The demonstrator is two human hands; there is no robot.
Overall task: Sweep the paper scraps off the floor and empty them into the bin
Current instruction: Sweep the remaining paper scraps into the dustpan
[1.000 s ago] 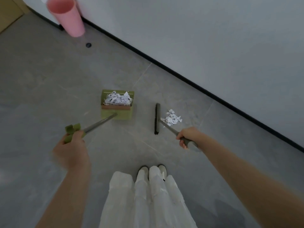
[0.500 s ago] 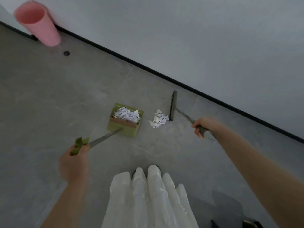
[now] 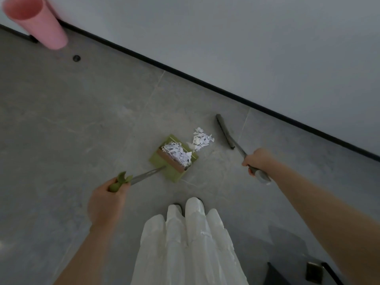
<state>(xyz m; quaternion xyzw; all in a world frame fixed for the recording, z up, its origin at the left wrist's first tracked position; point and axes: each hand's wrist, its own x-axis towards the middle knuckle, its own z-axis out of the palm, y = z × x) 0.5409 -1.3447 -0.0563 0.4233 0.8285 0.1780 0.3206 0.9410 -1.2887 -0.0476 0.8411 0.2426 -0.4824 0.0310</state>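
Since a moment ago the broom (image 3: 224,131) swung right of the loose scraps (image 3: 201,139), so with the left hand (image 3: 107,200) gripping the half-full dustpan (image 3: 173,158) handle and the right hand (image 3: 258,161) wrapped round the broom's, one pile and the pink bin (image 3: 34,22) dump remain.

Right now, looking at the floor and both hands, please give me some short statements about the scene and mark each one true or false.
1. The left hand holds the handle of the green dustpan. True.
2. The dustpan holds no paper. False: a heap of scraps in the dustpan already lies there.
3. A small pile of scraps on the floor lies between the dustpan and the broom head. True.
4. The broom head is pressing into that pile. False: it stands apart from it, toward the wall.
5. The right hand grips the broom handle. True.
6. The pink bin stands beside the person's feet. False: it is far off, by the wall at upper left.
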